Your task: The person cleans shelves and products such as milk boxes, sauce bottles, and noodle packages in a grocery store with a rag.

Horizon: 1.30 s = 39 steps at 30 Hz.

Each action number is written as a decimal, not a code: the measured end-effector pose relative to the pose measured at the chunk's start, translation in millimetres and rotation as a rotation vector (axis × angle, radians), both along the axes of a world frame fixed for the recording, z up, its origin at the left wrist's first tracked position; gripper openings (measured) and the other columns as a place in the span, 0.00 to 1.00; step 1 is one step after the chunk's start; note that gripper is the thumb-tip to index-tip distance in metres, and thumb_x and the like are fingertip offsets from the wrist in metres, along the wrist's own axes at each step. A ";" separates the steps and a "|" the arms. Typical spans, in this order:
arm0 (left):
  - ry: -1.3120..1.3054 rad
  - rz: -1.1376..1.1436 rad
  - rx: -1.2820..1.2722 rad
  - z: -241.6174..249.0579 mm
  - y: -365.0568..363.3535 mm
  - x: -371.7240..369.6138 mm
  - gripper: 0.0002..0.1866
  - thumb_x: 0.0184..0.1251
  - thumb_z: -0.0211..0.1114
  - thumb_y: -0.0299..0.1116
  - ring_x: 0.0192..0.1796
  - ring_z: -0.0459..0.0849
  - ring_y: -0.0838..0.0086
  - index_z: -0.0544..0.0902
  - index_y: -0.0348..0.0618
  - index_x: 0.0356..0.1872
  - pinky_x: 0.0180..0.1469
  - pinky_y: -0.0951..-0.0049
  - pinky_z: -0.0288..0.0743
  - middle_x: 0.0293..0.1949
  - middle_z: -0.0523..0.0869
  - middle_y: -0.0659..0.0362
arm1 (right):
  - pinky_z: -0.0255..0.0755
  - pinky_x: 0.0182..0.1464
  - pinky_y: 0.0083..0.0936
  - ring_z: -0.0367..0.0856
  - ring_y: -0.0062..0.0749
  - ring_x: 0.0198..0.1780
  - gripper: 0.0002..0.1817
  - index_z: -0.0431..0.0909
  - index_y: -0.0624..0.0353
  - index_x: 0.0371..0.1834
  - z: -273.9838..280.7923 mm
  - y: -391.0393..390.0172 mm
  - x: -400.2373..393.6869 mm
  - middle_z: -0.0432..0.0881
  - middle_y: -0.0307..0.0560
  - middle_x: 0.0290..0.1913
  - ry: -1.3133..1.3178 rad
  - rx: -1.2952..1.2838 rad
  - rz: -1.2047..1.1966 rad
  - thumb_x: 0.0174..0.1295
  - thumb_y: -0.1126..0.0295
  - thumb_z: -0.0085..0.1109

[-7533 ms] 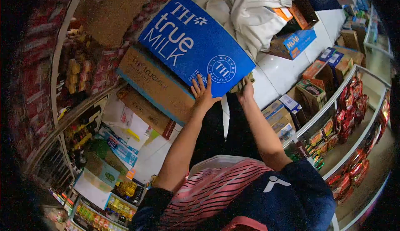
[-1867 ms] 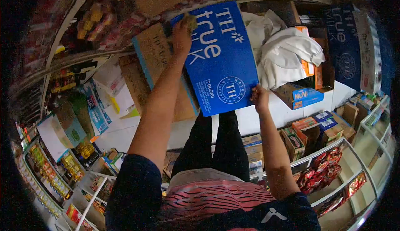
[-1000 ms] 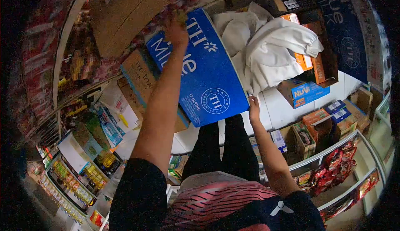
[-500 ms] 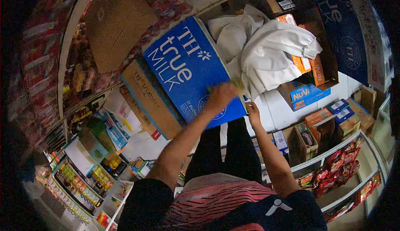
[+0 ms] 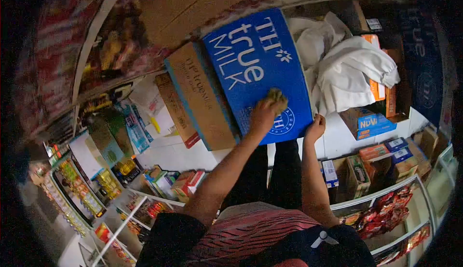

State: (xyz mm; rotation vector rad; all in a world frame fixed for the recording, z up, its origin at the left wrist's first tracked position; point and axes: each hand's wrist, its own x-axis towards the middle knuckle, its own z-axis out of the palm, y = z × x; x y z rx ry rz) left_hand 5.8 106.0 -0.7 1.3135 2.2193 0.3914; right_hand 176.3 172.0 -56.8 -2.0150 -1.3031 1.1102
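A large blue TH true MILK carton (image 5: 263, 50) lies tilted across my lap area, its printed face up. My left hand (image 5: 264, 115) is closed on a crumpled yellow-brown cloth (image 5: 276, 99), held against the carton's lower face beside the round emblem. At the carton's lower right edge, my right hand (image 5: 316, 126) grips the rim with fingers bent round it. A brown TH true MILK carton (image 5: 202, 93) lies along the blue one's left side.
White fabric (image 5: 354, 76) lies heaped over an open box of orange packs to the right, near a blue NuVi panel (image 5: 374, 124). Glass cases with red packets (image 5: 386, 214) and several snack racks (image 5: 79, 185) stand around. A flat cardboard sheet (image 5: 193, 6) is behind.
The view has shifted, so the carton and surroundings sit further right. My left hand and the cloth have moved left and up across the carton face. My right hand still holds the edge.
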 end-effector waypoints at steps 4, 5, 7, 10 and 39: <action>-0.137 0.048 -0.081 3.1 -43.4 36.1 0.15 0.50 0.56 0.28 0.45 0.73 0.60 0.76 0.45 0.42 0.45 0.63 0.70 0.43 0.74 0.54 | 0.60 0.48 0.32 0.68 0.41 0.41 0.09 0.72 0.66 0.36 32.8 -8.7 -20.1 0.73 0.53 0.36 -0.304 0.443 0.279 0.55 0.72 0.50; -0.138 0.065 -0.070 4.3 -50.1 40.5 0.15 0.50 0.56 0.28 0.45 0.73 0.60 0.76 0.45 0.42 0.45 0.63 0.70 0.43 0.74 0.54 | 0.57 0.50 0.35 0.66 0.43 0.45 0.09 0.70 0.65 0.37 34.3 -21.2 -27.6 0.71 0.53 0.39 -0.139 0.440 0.334 0.53 0.75 0.51; -0.130 0.116 0.014 10.5 -58.7 44.0 0.14 0.53 0.55 0.30 0.47 0.72 0.60 0.74 0.43 0.43 0.45 0.62 0.70 0.43 0.73 0.53 | 0.57 0.50 0.35 0.66 0.43 0.45 0.10 0.70 0.64 0.38 55.8 -45.1 -51.2 0.70 0.52 0.40 0.024 0.394 0.569 0.53 0.75 0.49; -0.559 0.635 0.249 13.5 -75.4 38.5 0.13 0.57 0.51 0.29 0.46 0.73 0.58 0.72 0.41 0.44 0.43 0.62 0.70 0.43 0.73 0.52 | 0.45 0.63 0.36 0.55 0.48 0.62 0.22 0.63 0.64 0.54 71.6 -92.9 -76.9 0.61 0.58 0.58 0.145 0.180 0.862 0.55 0.69 0.47; -0.134 1.300 0.103 -34.6 -259.1 -27.3 0.23 0.67 0.39 0.43 0.51 0.68 0.49 0.69 0.30 0.47 0.55 0.59 0.60 0.48 0.72 0.41 | 0.52 0.62 0.40 0.55 0.54 0.62 0.35 0.50 0.57 0.64 45.9 -101.9 -311.9 0.55 0.58 0.63 -0.003 0.645 1.623 0.51 0.71 0.53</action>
